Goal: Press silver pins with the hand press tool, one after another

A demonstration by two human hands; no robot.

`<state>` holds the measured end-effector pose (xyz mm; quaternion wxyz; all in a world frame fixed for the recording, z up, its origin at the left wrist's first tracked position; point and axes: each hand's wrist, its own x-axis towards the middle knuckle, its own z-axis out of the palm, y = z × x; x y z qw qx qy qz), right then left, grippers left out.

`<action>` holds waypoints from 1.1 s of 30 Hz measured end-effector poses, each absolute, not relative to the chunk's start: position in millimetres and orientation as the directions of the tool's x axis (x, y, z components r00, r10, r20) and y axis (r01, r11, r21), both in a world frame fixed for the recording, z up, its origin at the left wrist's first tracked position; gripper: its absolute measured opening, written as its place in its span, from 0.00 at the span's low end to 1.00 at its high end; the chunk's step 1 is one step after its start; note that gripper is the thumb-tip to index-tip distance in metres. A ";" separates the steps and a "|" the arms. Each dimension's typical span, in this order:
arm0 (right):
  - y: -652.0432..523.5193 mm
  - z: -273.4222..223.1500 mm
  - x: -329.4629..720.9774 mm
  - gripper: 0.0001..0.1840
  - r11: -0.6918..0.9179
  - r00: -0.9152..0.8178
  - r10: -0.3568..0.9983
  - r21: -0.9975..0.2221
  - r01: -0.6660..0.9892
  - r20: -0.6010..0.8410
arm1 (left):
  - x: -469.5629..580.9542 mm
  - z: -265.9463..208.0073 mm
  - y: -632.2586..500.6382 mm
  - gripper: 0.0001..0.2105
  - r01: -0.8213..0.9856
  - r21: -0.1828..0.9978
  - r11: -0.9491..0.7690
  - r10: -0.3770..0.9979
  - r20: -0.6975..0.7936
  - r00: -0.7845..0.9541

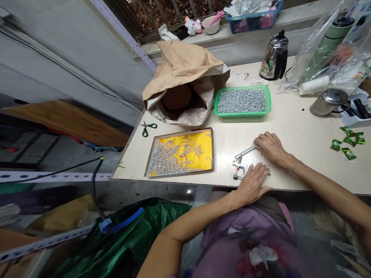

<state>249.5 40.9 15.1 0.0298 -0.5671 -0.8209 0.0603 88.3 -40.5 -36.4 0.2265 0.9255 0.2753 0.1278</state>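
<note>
Hand press pliers (240,166) with a spring and a C-shaped jaw lie on the table near its front edge. My left hand (252,183) rests flat beside the jaw, its fingers stretched out over the lower handle. The fingers of my right hand (269,146) are bent over the far end of the raised upper handle. To the left, a shallow tray (213,150) with a yellow lining holds many loose, small silver pins. Behind the pliers, a green basket (243,115) is filled with similar silver pieces. Whether a pin sits in the jaw is too small to tell.
A large open paper bag (185,65) stands behind the tray. Small scissors (147,128) lie at the left. A kettle (275,56), a metal cup (327,102), a plastic bag (313,54) and green-wrapped sweets (349,153) occupy the right side. The table's front edge borders my lap.
</note>
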 end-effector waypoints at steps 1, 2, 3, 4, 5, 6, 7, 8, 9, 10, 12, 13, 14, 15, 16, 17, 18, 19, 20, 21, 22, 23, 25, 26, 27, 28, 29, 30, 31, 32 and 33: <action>38.9 19.2 241.4 0.10 0.404 -0.410 0.912 -0.133 0.905 -0.024 | 88.7 -34.9 -39.9 0.28 0.443 0.506 -0.740 0.565 0.111 0.817; 34.9 22.2 233.3 0.11 0.484 -0.494 0.869 -0.151 0.862 -0.035 | 88.4 -33.2 -40.4 0.28 0.431 0.523 -0.735 0.561 0.112 0.820; 29.5 23.5 225.6 0.10 0.577 -0.594 0.803 -0.185 0.795 -0.047 | 86.7 -31.2 -42.0 0.27 0.411 0.541 -0.734 0.550 0.118 0.827; 23.5 22.7 218.8 0.10 0.662 -0.686 0.726 -0.226 0.715 -0.047 | 83.3 -29.0 -44.2 0.26 0.380 0.557 -0.738 0.531 0.132 0.837; 17.6 19.6 213.1 0.09 0.724 -0.756 0.654 -0.258 0.640 -0.040 | 77.5 -26.4 -46.6 0.23 0.340 0.572 -0.746 0.504 0.152 0.850; 12.9 14.5 208.4 0.09 0.769 -0.801 0.598 -0.274 0.577 -0.008 | 69.1 -23.4 -48.1 0.20 0.303 0.583 -0.754 0.481 0.176 0.859; 9.9 7.9 204.3 0.11 0.795 -0.818 0.574 -0.270 0.543 0.045 | 58.2 -19.9 -48.0 0.17 0.284 0.588 -0.757 0.477 0.200 0.856; 9.0 0.6 200.4 0.13 0.816 -0.829 0.553 -0.251 0.521 0.079 | 44.7 -16.0 -45.5 0.15 0.299 0.583 -0.755 0.501 0.220 0.837; 10.0 -6.6 196.1 0.11 0.837 -0.846 0.526 -0.229 0.498 0.085 | 29.2 -11.8 -40.2 0.13 0.352 0.570 -0.742 0.556 0.231 0.799; 12.5 -13.0 191.5 0.10 0.851 -0.860 0.505 -0.205 0.483 0.074 | 12.3 -7.7 -32.1 0.12 0.444 0.545 -0.711 0.640 0.239 0.731; 19.4 -20.8 182.0 0.10 0.871 -0.881 0.472 -0.169 0.462 0.024 | -22.0 -0.6 -9.6 0.12 0.660 0.462 -0.592 0.802 0.258 0.539; 22.7 -21.5 178.4 0.10 0.870 -0.882 0.472 -0.166 0.465 0.005 | -37.5 1.8 3.1 0.11 0.740 0.421 -0.524 0.851 0.275 0.447; 26.0 -19.8 176.4 0.11 0.861 -0.874 0.485 -0.178 0.477 0.003 | -50.6 3.1 15.4 0.10 0.790 0.389 -0.475 0.877 0.288 0.385; 29.3 -15.7 176.4 0.10 0.841 -0.857 0.515 -0.206 0.501 0.021 | -60.8 3.3 26.7 0.10 0.818 0.362 -0.447 0.887 0.297 0.353; 33.4 -9.5 178.4 0.10 0.808 -0.824 0.563 -0.249 0.534 0.060 | -68.1 2.2 36.1 0.09 0.834 0.339 -0.435 0.891 0.293 0.346; 38.8 -1.3 182.4 0.10 0.764 -0.773 0.623 -0.305 0.569 0.119 | -72.5 -0.1 43.5 0.09 0.848 0.312 -0.429 0.895 0.272 0.353; 46.2 8.5 188.1 0.10 0.708 -0.697 0.692 -0.366 0.604 0.189 | -74.7 -3.3 48.7 0.09 0.858 0.286 -0.426 0.899 0.237 0.368; 55.8 19.6 195.0 0.11 0.645 -0.597 0.759 -0.421 0.638 0.260 | -75.3 -7.1 51.9 0.09 0.864 0.265 -0.427 0.902 0.193 0.387; 67.9 31.3 202.8 0.11 0.577 -0.476 0.817 -0.465 0.672 0.326 | -74.9 -11.2 53.6 0.09 0.867 0.249 -0.431 0.902 0.149 0.406; 82.3 43.0 211.1 0.12 0.504 -0.349 0.859 -0.499 0.705 0.375 | -74.2 -15.1 54.1 0.09 0.867 0.240 -0.437 0.899 0.109 0.423; 98.2 53.9 219.5 0.12 0.430 -0.229 0.884 -0.512 0.744 0.409 | -73.5 -18.4 54.0 0.10 0.865 0.236 -0.443 0.896 0.081 0.437; 114.9 63.4 227.6 0.12 0.349 -0.115 0.895 -0.515 0.783 0.432 | -72.9 -21.0 53.6 0.11 0.863 0.235 -0.448 0.893 0.063 0.446; 144.6 76.6 241.4 0.09 0.259 -0.027 0.910 -0.515 0.817 0.414 | -72.5 -22.8 53.1 0.11 0.861 0.241 -0.449 0.891 0.052 0.450; 154.8 80.1 246.6 0.08 0.249 -0.029 0.916 -0.511 0.823 0.399 | -72.4 -21.8 53.3 0.11 0.860 0.251 -0.443 0.894 0.053 0.445; 160.2 81.6 250.3 0.10 0.254 -0.038 0.917 -0.507 0.823 0.398 | -72.0 -19.4 53.4 0.11 0.859 0.272 -0.434 0.898 0.056 0.436; 159.8 81.2 252.8 0.13 0.273 -0.058 0.914 -0.503 0.820 0.401 | -71.2 -15.8 53.4 0.10 0.855 0.307 -0.418 0.905 0.061 0.420; 153.6 79.3 254.2 0.15 0.299 -0.084 0.909 -0.497 0.814 0.409 | -69.6 -11.1 52.8 0.10 0.848 0.359 -0.391 0.917 0.070 0.393; 141.8 76.1 254.8 0.16 0.327 -0.118 0.905 -0.491 0.807 0.410 | -66.9 -5.5 51.6 0.09 0.834 0.429 -0.347 0.934 0.074 0.350; 125.4 71.8 255.0 0.16 0.355 -0.164 0.905 -0.485 0.799 0.392 | -62.9 0.5 49.6 0.08 0.808 0.515 -0.286 0.953 0.063 0.297; 105.9 66.7 254.9 0.15 0.381 -0.223 0.908 -0.478 0.791 0.354 | -57.2 6.7 46.8 0.06 0.764 0.612 -0.204 0.971 0.027 0.237; 84.5 61.1 254.8 0.15 0.400 -0.289 0.912 -0.475 0.784 0.290 | -50.0 12.6 43.5 0.04 0.701 0.706 -0.098 0.981 -0.049 0.187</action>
